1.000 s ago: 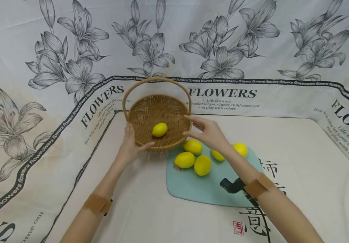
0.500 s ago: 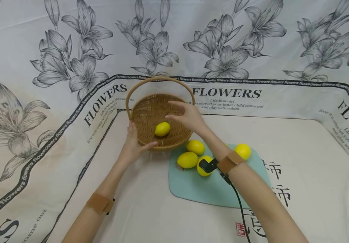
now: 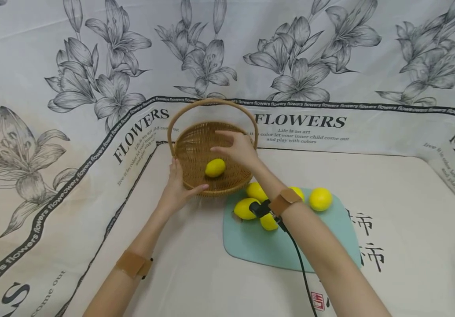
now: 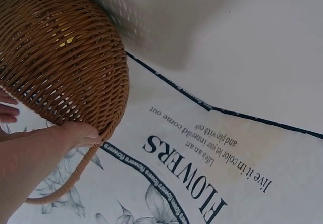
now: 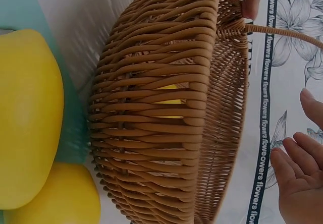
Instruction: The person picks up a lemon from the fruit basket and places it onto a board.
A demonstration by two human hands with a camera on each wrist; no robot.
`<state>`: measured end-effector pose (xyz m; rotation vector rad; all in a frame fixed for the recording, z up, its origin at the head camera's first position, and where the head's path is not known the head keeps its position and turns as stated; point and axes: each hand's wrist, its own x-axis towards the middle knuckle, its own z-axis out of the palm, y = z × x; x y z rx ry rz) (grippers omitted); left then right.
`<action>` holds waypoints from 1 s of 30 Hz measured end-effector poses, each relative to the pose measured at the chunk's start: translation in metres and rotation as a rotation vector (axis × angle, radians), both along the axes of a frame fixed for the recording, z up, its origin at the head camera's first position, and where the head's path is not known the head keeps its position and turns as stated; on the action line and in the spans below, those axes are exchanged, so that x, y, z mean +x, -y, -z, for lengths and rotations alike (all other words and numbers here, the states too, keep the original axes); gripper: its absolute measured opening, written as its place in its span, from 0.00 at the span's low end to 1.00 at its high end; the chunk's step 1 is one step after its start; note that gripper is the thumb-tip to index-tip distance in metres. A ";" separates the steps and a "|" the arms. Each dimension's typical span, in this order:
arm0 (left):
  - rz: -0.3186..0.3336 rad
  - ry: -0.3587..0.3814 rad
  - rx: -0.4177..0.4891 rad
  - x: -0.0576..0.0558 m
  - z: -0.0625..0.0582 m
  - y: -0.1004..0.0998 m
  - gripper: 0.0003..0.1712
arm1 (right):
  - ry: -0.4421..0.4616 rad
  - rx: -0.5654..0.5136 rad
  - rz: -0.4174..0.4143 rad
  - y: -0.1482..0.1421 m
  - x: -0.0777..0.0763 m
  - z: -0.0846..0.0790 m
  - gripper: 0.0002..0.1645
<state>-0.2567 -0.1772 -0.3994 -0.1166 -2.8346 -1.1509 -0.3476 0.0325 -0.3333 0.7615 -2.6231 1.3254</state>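
Observation:
A brown wicker basket [image 3: 196, 149] with an arched handle [image 3: 211, 102] tilts its opening toward me at the back of the table. One yellow lemon [image 3: 215, 167] lies inside it. My left hand [image 3: 174, 187] holds the basket's left side, thumb along the front rim and fingers by the foot of the handle. In the left wrist view this hand [image 4: 45, 146] grips the rim. My right hand [image 3: 237, 149] hovers at the basket's mouth with loosely bent fingers and nothing in it. The right wrist view shows that hand [image 5: 303, 173] apart from the weave.
Right of the basket lies a pale green board [image 3: 251, 251] bearing several more lemons [image 3: 321, 199], some partly covered by my right forearm. A black cable [image 3: 300, 259] hangs from the right wrist camera. Flower-printed cloth [image 3: 299, 79] stands behind the table.
My right hand has moved left from the basket's right rim to in front of its inside. The left hand keeps its hold, and the lemon stays in the basket.

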 end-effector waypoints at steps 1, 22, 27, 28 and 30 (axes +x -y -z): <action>-0.002 0.000 -0.002 0.000 0.000 0.000 0.72 | 0.009 0.003 -0.001 0.001 -0.001 0.001 0.36; -0.015 -0.004 0.000 0.001 -0.002 0.000 0.70 | 0.208 0.135 0.093 0.024 -0.030 0.050 0.38; -0.011 -0.010 -0.001 0.000 -0.001 0.000 0.71 | 0.260 0.164 0.105 0.028 -0.035 0.061 0.37; -0.012 -0.009 0.000 0.000 0.000 0.000 0.71 | 0.266 0.167 0.105 0.029 -0.036 0.062 0.37; -0.012 -0.007 0.004 0.000 0.000 -0.001 0.71 | 0.277 0.165 0.109 0.030 -0.036 0.065 0.37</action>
